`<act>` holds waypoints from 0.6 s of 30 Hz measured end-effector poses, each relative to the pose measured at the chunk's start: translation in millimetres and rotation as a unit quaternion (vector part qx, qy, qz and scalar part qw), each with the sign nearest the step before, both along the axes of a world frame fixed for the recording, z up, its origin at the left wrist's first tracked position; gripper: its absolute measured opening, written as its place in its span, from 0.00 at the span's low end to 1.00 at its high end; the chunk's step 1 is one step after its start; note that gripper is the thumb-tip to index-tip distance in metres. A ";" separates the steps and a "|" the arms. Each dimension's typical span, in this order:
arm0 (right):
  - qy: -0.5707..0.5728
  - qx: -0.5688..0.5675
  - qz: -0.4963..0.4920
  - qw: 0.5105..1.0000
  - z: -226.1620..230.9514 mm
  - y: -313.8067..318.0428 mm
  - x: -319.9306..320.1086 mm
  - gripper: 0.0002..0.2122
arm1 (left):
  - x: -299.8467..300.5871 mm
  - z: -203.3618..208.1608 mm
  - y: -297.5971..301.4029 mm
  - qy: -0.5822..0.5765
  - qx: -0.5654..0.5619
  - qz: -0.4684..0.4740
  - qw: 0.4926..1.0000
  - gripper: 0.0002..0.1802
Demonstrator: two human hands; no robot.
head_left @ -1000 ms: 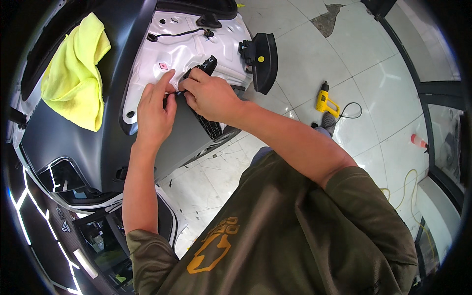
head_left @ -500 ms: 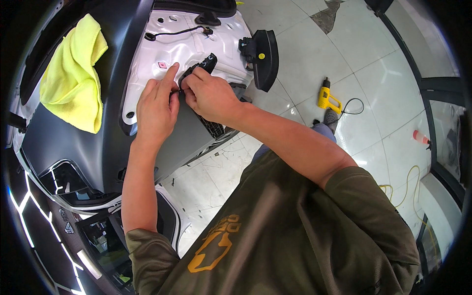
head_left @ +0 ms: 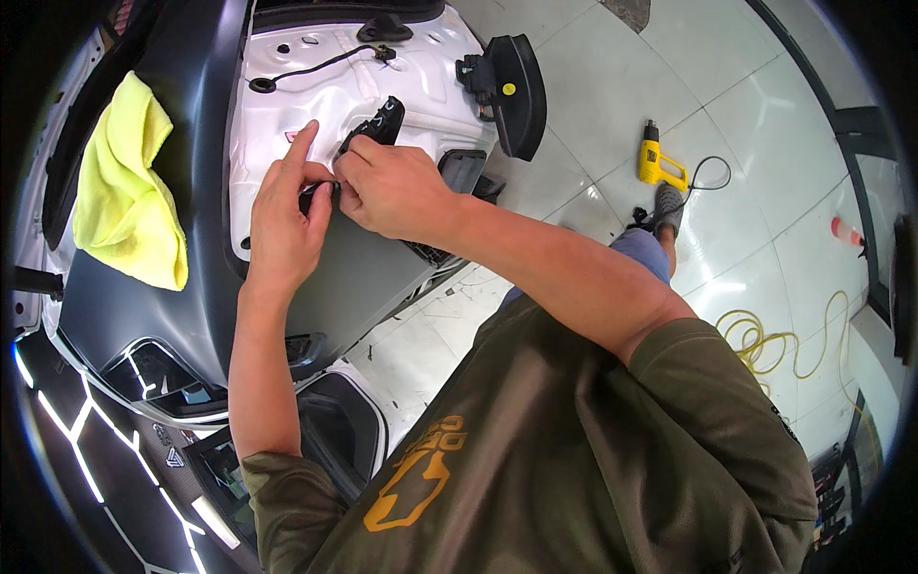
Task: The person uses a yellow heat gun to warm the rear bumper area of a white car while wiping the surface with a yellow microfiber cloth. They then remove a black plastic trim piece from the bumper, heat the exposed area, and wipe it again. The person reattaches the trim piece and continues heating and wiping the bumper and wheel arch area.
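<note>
My left hand (head_left: 280, 218) has its index finger stretched out, while the thumb and other fingers pinch a small dark piece (head_left: 308, 200). Close beside it, my right hand (head_left: 400, 191) closes on a long black plastic part (head_left: 384, 122), whose far end sticks out beyond the fingers. Whether the dark piece and the black part are joined is hidden by my fingers. Both hands are over the edge between the car's white inner body panel (head_left: 277, 115) and its matte dark grey outer panel (head_left: 344, 282).
A yellow cloth (head_left: 134, 191) lies on the grey panel to the left. A black cable (head_left: 320, 69) crosses the white panel. A black trim part (head_left: 521, 96) juts out at the right. On the tiled floor lie a yellow heat gun (head_left: 660, 167) and a coiled yellow cord (head_left: 755, 340).
The view has shifted slightly. My hands have turned a little, and the dark piece between my left fingers shows more now. Both hands stay close together.
</note>
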State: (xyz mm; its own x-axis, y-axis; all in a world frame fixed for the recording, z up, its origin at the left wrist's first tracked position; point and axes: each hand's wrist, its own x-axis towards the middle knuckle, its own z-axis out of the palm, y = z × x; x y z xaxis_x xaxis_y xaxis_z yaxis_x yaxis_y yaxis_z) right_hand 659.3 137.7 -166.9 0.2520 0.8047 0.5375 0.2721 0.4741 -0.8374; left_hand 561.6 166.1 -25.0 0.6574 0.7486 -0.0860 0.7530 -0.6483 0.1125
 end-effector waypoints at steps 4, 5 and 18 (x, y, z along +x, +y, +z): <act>0.046 0.001 -0.013 0.999 -6.0 -1.7 -3.6 0.05 | 3.3 0.1 0.3 0.045 0.021 -0.001 0.999 0.39; 0.054 0.001 -0.012 0.998 -9.1 -2.1 -2.8 0.05 | 4.9 0.0 0.2 0.058 0.028 -0.001 0.998 0.40; 0.112 -0.021 0.016 0.993 -48.7 -16.3 22.6 0.06 | 27.8 7.3 6.6 0.122 -0.059 0.070 0.988 0.37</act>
